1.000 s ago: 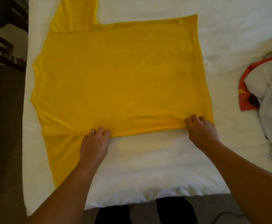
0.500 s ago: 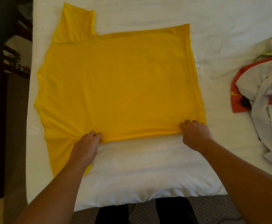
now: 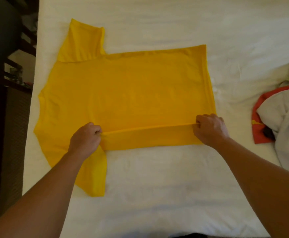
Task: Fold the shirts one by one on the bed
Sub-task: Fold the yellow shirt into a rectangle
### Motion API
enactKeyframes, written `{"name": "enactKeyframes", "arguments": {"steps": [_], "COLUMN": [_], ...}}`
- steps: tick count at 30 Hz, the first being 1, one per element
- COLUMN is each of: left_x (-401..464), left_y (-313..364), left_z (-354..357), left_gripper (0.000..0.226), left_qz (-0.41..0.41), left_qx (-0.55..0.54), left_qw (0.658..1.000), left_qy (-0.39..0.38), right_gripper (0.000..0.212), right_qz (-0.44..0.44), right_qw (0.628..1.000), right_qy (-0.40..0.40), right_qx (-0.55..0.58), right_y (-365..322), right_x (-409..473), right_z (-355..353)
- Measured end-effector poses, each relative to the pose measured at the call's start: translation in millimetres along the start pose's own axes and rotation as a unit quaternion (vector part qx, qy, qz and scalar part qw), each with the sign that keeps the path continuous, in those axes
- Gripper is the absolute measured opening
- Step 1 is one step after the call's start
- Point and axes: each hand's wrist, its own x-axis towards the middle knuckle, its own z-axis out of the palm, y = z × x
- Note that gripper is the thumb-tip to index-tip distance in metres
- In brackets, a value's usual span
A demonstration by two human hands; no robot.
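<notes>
Across the frame's middle, my left hand (image 3: 85, 140) and right hand (image 3: 209, 128) pinch the yellow shirt (image 3: 131, 93), its near edge lifted off the bed (image 3: 157, 194).

A yellow shirt (image 3: 126, 93) is lying spread sideways on the white bed (image 3: 174, 186), collar toward the left edge. The left hand (image 3: 85, 140) and right hand (image 3: 210, 128) are each pinching its near side, lifting a strip of cloth. A heap of white and red clothes (image 3: 281, 121) is lying at the right

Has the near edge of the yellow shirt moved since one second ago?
Yes. Both hands lifted the yellow cotton shirt's near edge and carried it away from the white bed's near side, toward the shirt's middle.
</notes>
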Motion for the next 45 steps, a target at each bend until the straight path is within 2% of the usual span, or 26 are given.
{"name": "enactKeyframes", "arguments": {"steps": [6, 9, 14, 18, 21, 23, 26, 28, 31, 33, 35, 39, 42, 45], "left_x": [51, 71, 100, 113, 115, 110, 91, 72, 52, 49, 51, 53, 55, 42], "left_y": [9, 12, 18, 24, 26, 27, 36, 52, 77, 89, 93, 91, 88, 85], "left_z": [-11, -15, -21, -20, -15, -10, -1, 12, 48, 68, 82, 93, 88, 75], "left_gripper": [0.031, 0.033, 0.018, 0.016, 0.015, 0.015, 0.039, 0.052, 0.064, 0.077, 0.086, 0.089, 0.092, 0.082], "left_qz": [0.031, 0.036, -0.003, -0.013, -0.020, -0.010, 0.029, 0.090, 0.184, 0.154, 0.101, 0.095, 0.099, 0.128], "left_qx": [0.012, 0.002, 0.003, 0.031, 0.060, 0.080, 0.119, 0.125, 0.149, 0.157, 0.152, 0.147, 0.133, 0.108], "left_qw": [0.999, 0.999, 1.000, 0.999, 0.998, 0.996, 0.982, 0.972, 0.967, 0.975, 0.983, 0.984, 0.985, 0.986], "left_qy": [-0.028, -0.028, -0.008, 0.013, 0.016, 0.046, 0.143, 0.175, 0.090, 0.011, -0.016, -0.025, -0.039, 0.017], "right_gripper": [0.023, 0.019, 0.015, 0.026, 0.021, 0.022, 0.042, 0.049, 0.049, 0.056, 0.063, 0.070, 0.072, 0.073], "right_qz": [0.003, 0.017, 0.030, 0.036, 0.039, 0.036, 0.026, -0.017, -0.112, -0.142, -0.128, -0.051, -0.035, -0.012], "right_qw": [1.000, 0.999, 0.999, 0.999, 0.998, 0.995, 0.988, 0.981, 0.981, 0.985, 0.989, 0.995, 0.996, 0.997], "right_qy": [0.019, 0.026, 0.028, 0.031, 0.045, 0.083, 0.149, 0.193, 0.159, 0.097, 0.060, 0.066, 0.049, 0.044], "right_qx": [0.011, -0.009, -0.015, -0.005, -0.024, -0.041, -0.001, 0.031, 0.015, -0.018, -0.043, -0.052, -0.066, -0.059], "right_y": [4, 0, -6, -6, -5, -3, -7, -20, -43, -46, -30, 24, 38, 21], "right_x": [49, 71, 94, 103, 110, 109, 94, 80, 60, 54, 54, 51, 50, 48], "right_z": [-12, -14, -18, -17, -9, -1, 10, 21, 49, 65, 72, 69, 61, 56]}}
